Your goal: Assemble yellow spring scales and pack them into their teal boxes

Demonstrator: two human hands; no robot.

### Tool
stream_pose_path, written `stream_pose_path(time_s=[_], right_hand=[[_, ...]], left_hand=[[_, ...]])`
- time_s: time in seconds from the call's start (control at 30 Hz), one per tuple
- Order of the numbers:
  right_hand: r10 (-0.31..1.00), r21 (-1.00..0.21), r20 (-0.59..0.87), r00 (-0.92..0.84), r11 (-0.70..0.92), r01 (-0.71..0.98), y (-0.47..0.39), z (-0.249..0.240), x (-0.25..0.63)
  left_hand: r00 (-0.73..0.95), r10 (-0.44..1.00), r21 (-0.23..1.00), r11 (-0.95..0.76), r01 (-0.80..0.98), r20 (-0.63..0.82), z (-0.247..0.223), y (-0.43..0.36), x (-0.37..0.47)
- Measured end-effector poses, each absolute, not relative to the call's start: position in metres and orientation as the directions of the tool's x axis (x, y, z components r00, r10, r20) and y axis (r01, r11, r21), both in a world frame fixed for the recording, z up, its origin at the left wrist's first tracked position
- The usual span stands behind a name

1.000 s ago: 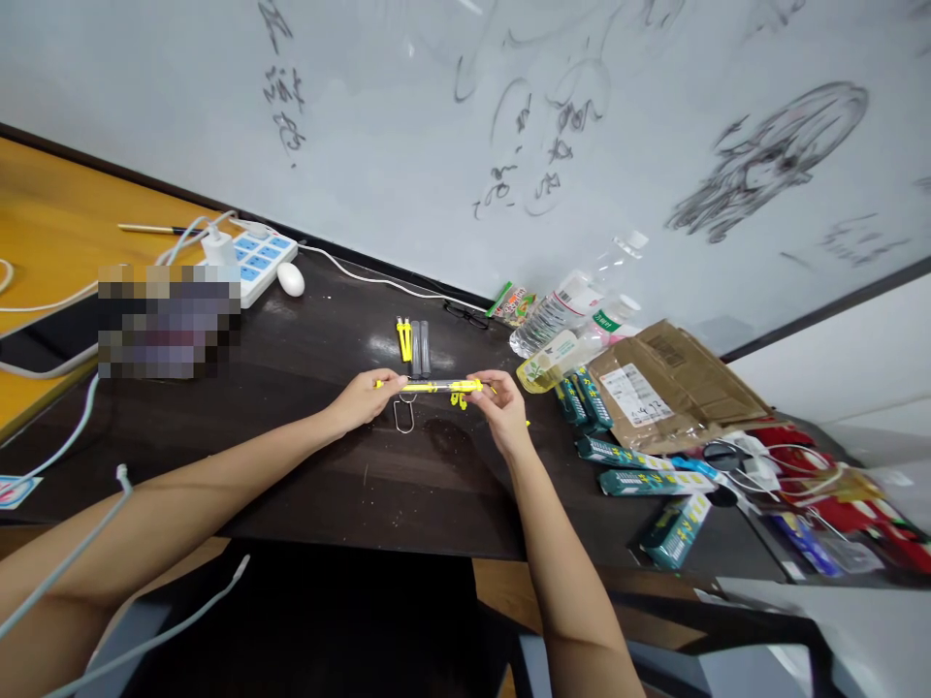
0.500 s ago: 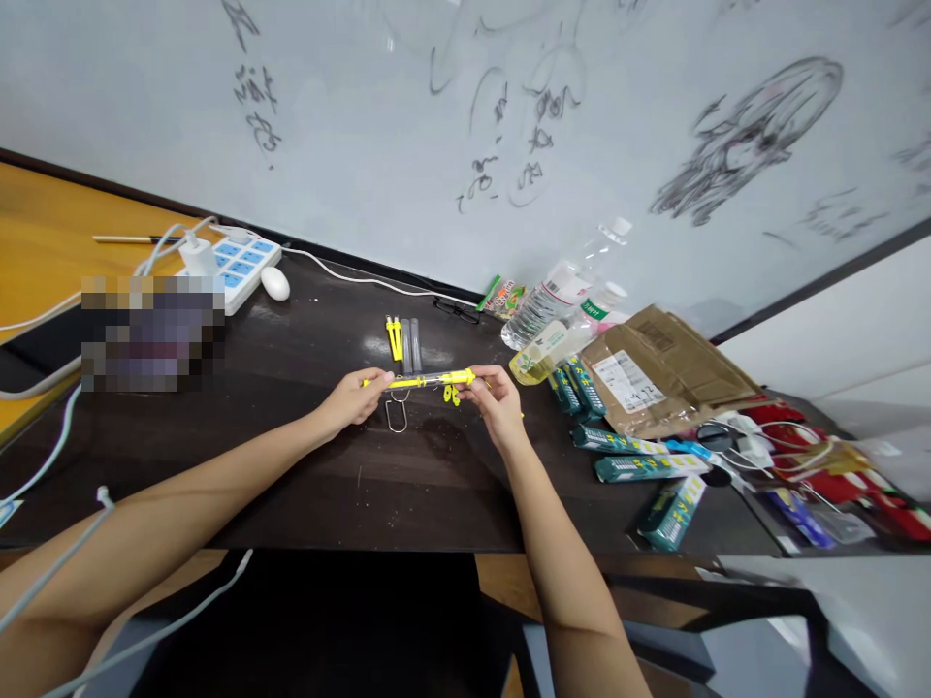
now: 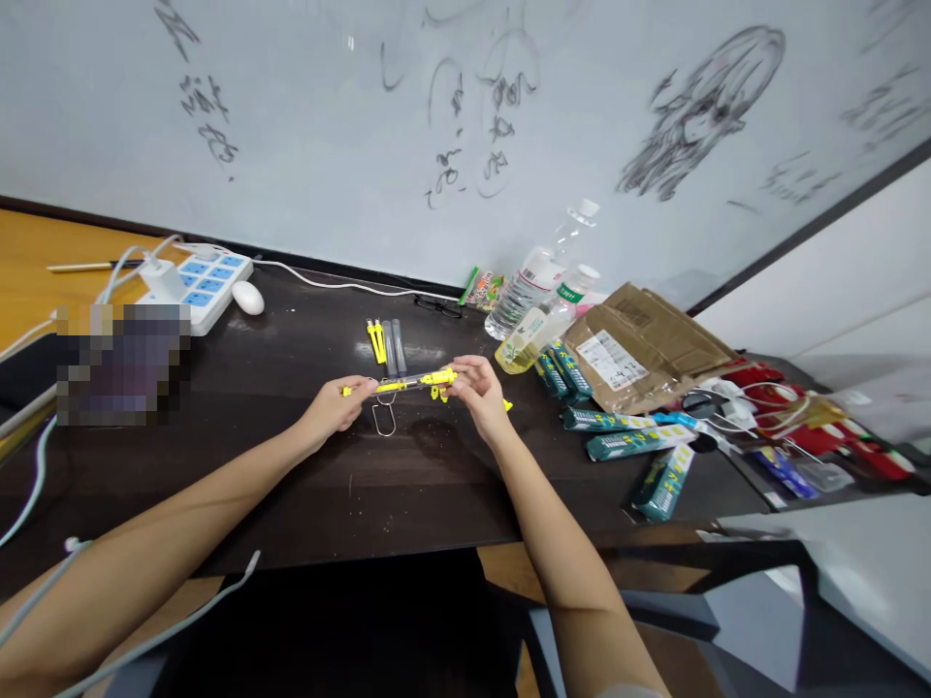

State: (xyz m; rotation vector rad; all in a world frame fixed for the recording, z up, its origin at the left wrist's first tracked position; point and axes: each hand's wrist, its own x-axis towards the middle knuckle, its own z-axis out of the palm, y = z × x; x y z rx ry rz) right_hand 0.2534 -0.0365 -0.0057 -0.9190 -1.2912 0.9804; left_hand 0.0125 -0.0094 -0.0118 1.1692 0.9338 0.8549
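Note:
My left hand (image 3: 338,407) pinches the left end of a slim clear tube with yellow plastic parts (image 3: 413,382), a yellow tip sticking out past the fingers. At its other end, my right hand (image 3: 481,396) grips near the yellow fitting (image 3: 439,376) with thumb and fingers. The tube is held roughly level above the dark table. Small yellow pieces (image 3: 437,394) show just under it, partly hidden. A bent wire loop (image 3: 384,420) lies below the tube, beside my left hand. Behind are yellow sticks (image 3: 376,341) and two clear tubes (image 3: 394,347).
Green boxes (image 3: 640,443) lie right of my right arm, near a cardboard parcel (image 3: 640,339). Bottles (image 3: 520,296), a snack packet (image 3: 481,288) and glasses (image 3: 437,307) sit by the whiteboard (image 3: 305,145). At left are a power strip (image 3: 210,291) and white mouse (image 3: 248,298).
The camera view has turned slightly, so the scene sits further left. Both hands keep hold of the tube, with little visible difference in its parts.

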Motion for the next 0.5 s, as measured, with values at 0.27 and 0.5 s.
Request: stream_pose_path(time_s=[0.27,0.5], right_hand=[[0.826,-0.818,0.453,0.334,0.237,0.523,-0.033,0.008,0.301],[0.982,-0.362,0.158,0.105,-0.042,0.931,-0.044,0.011,0.311]], left_hand=[[0.400,0.911,0.987,0.141,-0.071,-0.101,-0.021,-0.004,0.010],[0.363,0.925,0.985,0.151,-0.079,-0.113,-0.015,-0.005,0.010]])
